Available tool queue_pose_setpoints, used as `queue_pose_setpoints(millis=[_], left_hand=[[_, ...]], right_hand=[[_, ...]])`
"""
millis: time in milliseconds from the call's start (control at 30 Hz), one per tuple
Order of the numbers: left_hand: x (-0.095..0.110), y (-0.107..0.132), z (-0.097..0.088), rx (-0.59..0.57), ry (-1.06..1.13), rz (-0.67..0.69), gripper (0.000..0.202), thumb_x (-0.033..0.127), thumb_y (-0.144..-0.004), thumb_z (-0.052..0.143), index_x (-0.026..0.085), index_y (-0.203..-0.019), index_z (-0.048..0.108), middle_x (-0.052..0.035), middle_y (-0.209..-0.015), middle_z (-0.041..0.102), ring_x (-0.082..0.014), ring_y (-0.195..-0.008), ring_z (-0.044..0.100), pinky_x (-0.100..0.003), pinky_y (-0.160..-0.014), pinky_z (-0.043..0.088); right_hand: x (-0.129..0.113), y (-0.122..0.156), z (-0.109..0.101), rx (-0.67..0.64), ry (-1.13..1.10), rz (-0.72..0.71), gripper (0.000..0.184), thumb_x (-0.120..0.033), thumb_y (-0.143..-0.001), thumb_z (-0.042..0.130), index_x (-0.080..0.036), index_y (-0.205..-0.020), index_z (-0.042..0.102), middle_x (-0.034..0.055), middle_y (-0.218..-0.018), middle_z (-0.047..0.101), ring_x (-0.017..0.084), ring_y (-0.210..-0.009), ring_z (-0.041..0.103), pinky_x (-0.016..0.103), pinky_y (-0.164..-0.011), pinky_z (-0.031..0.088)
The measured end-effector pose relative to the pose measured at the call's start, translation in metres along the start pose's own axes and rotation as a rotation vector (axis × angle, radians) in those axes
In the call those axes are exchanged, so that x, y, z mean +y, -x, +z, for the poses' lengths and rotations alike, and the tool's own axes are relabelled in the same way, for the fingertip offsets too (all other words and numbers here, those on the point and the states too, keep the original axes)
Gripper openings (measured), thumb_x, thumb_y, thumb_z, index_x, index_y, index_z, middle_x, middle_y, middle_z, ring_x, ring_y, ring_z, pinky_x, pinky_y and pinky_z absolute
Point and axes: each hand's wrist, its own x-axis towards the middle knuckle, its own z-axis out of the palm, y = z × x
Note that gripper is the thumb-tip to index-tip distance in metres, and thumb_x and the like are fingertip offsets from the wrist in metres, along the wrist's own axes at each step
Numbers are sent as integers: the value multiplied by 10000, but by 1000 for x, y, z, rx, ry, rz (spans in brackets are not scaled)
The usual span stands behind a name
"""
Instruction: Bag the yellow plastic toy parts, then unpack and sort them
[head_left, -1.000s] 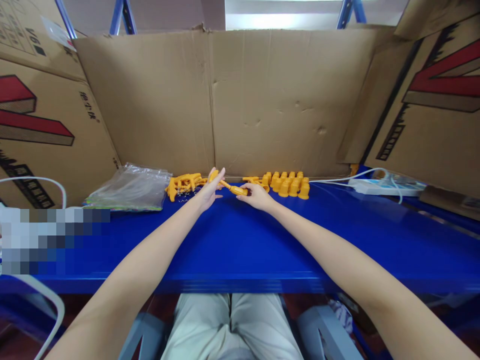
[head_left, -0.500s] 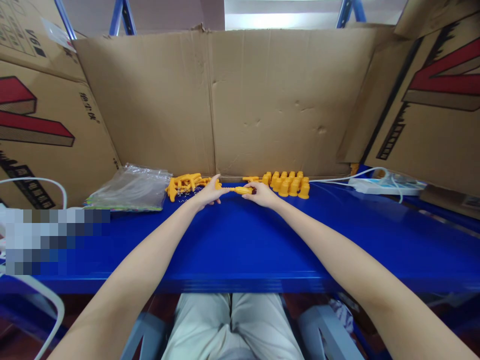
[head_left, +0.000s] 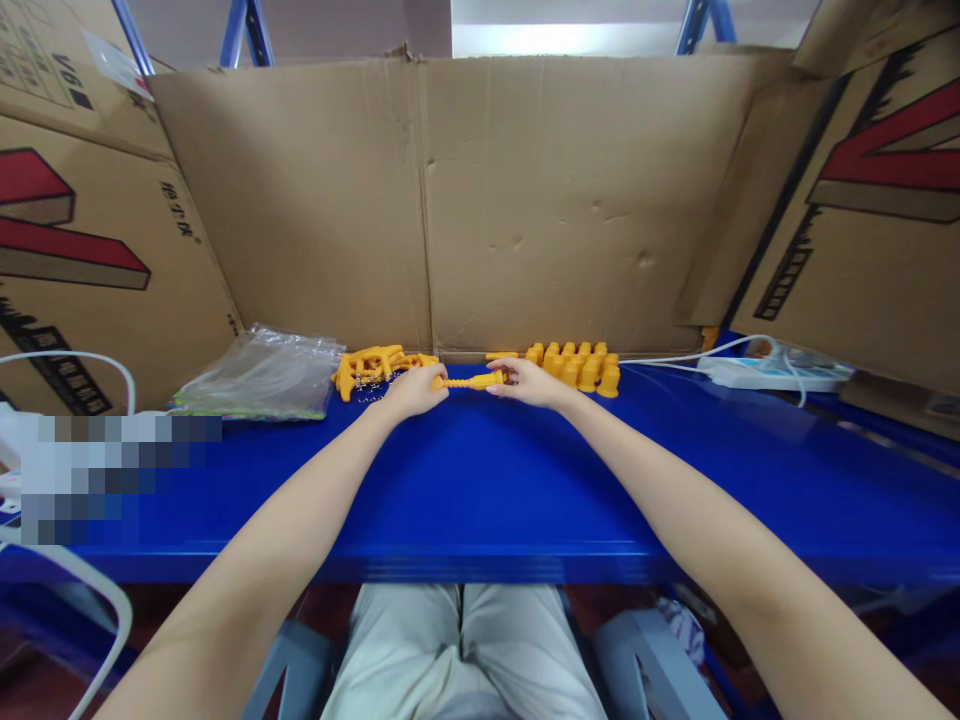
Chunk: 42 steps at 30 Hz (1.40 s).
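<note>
Between my two hands, level above the blue table, is a yellow plastic part with a spiral rod (head_left: 457, 383) and a thicker ribbed end (head_left: 484, 381). My left hand (head_left: 416, 393) is closed on the rod's left end. At the thicker end, my right hand (head_left: 529, 383) grips with thumb and fingers. Left of my left hand lies a pile of yellow T-shaped handles (head_left: 375, 362), with small shiny metal pieces (head_left: 367, 385) in front. Several yellow cup-shaped parts (head_left: 589, 372) stand in rows right of my right hand. A thin yellow piece (head_left: 499, 355) lies behind it.
Clear plastic bags (head_left: 270, 375) are stacked at left. Cardboard panels (head_left: 562, 200) wall the back and sides of the blue table (head_left: 480, 480). A white power strip (head_left: 772, 372) with cables sits at right. A white cable (head_left: 112, 600) hangs at the left edge.
My left hand has closed and turned over the rod's left end; its fingers were more spread before. More of the spiral rod shows. My right hand has shifted slightly right.
</note>
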Motion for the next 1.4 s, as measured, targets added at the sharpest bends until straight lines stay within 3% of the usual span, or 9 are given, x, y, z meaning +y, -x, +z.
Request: queue_pose_setpoints(millis=[167,300,500,633,700,800,900,1000,1400], left_hand=[[-6,-1,0,-3,42,7,265,255,-763,513,207,-1002,618,-46,-851,675,-212,-816,640,-302,-752,457],[-4,-2,1,-11,88,23,231,241,-757,513,199,-964,607,-35,-788,659,-196,-760,627,-289,-704,441],[4,-3,2,-28,210,29,160,229,-748,507,204,-891,576,14,-635,615,-168,-646,597,-268,-641,415],[6,-2,0,-46,277,-11,152,227,-741,508,202,-880,564,33,-600,591,-150,-576,571,-261,-619,411],[6,-2,-1,-48,280,-24,145,224,-740,508,203,-874,559,39,-589,578,-145,-570,565,-255,-610,405],[4,-2,-1,-50,266,-40,129,222,-748,501,202,-863,555,39,-586,567,-140,-572,564,-246,-595,397],[4,-1,-2,-61,223,-40,136,219,-750,501,202,-871,559,29,-605,578,-144,-580,567,-248,-588,390],[5,0,-4,-71,128,-20,174,220,-748,508,202,-910,570,10,-648,604,-158,-598,577,-260,-595,384],[11,2,-11,-47,28,-7,224,266,-766,512,204,-970,582,-32,-731,646,-191,-692,609,-268,-625,402]], right_hand=[[-9,3,-10,-58,-232,94,404,-116,-684,724,-171,-1047,555,53,-1048,625,93,-733,634,270,-769,526],[-23,11,-13,-96,-312,208,155,-285,-825,648,-146,-838,580,54,-806,675,105,-628,644,230,-645,527],[-28,12,-7,-46,-326,449,558,-616,-904,359,-170,-617,531,22,-426,539,74,-313,457,179,-305,329],[-32,10,-8,-19,-294,504,621,-668,-894,286,-154,-664,549,28,-422,535,66,-264,398,183,-264,255],[-35,12,-12,-69,-340,503,589,-636,-914,282,-140,-794,576,59,-550,623,80,-316,476,188,-301,329],[-36,16,-17,-139,-440,412,299,-408,-902,537,-167,-1079,537,59,-818,698,99,-512,624,192,-466,478],[-35,19,-18,-143,-434,326,378,-195,-785,695,-184,-1127,534,40,-875,698,95,-600,647,193,-573,509],[-34,18,-16,-137,-407,322,164,-277,-827,657,-139,-903,612,67,-797,700,80,-519,601,192,-515,481],[-31,11,-5,-65,-380,411,531,-593,-899,413,-156,-638,564,32,-429,553,56,-273,382,188,-272,269]])
